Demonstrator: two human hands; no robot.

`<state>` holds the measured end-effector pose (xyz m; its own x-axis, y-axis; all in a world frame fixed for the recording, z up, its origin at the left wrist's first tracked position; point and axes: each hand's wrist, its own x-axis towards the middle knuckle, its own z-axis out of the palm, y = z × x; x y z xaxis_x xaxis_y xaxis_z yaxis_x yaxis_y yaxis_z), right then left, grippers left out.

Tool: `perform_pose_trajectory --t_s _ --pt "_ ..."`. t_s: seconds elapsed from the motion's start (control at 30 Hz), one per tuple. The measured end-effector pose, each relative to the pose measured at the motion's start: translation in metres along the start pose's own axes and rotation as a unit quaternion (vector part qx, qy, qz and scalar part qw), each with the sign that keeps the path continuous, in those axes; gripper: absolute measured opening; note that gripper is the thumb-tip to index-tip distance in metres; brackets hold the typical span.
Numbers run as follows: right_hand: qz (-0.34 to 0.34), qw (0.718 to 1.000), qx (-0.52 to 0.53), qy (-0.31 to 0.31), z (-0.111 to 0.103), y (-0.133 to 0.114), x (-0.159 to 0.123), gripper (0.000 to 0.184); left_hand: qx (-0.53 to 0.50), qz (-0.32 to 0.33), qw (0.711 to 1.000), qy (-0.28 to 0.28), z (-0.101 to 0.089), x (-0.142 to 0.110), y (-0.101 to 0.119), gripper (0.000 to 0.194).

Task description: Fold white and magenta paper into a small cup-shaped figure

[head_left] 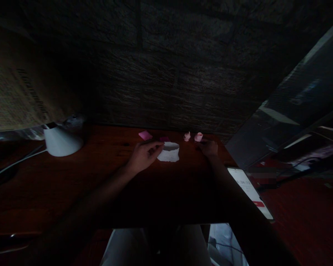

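Observation:
A small white paper-like pouch [168, 155] with an open top stands on the wooden table. My left hand [144, 155] is closed at its left rim, thumb and forefinger pinching the edge. Over to the right, my right hand [208, 147] rests by a small pale pink cup-shaped piece [198, 137]. Its fingers lie in shadow, so their grip is unclear. A second little pink piece [187, 136], with a narrow upright tip, stands left of the cup-shaped one. Behind the pouch lie a pink flat square [145, 135] and a darker magenta piece [164, 139], partly hidden.
A lamp with a white cone base [61, 141] and a printed brown shade [22, 81] occupies the left of the table [100, 155]. A dark brick wall [155, 74] rises behind. A lit phone [248, 190] lies at the right edge, beside a grey panel [266, 111].

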<state>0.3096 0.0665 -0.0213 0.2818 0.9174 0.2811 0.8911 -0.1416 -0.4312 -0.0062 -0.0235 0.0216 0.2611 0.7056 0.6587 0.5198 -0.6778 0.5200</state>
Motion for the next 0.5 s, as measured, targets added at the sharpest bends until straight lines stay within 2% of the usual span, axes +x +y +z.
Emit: perform_pose_trajectory --t_s 0.23,0.4,0.5 --pt "-0.009 1.000 0.007 -0.009 -0.002 0.002 0.000 0.033 0.005 0.004 1.000 0.005 0.000 0.000 -0.001 0.021" --pt "-0.028 0.998 0.044 -0.039 -0.007 0.011 0.002 0.024 0.007 0.010 1.000 0.003 0.000 0.000 -0.001 0.021" --pt "-0.045 0.993 0.101 -0.050 -0.005 0.019 0.002 0.036 0.011 0.011 1.000 0.002 0.000 -0.001 -0.002 0.021"
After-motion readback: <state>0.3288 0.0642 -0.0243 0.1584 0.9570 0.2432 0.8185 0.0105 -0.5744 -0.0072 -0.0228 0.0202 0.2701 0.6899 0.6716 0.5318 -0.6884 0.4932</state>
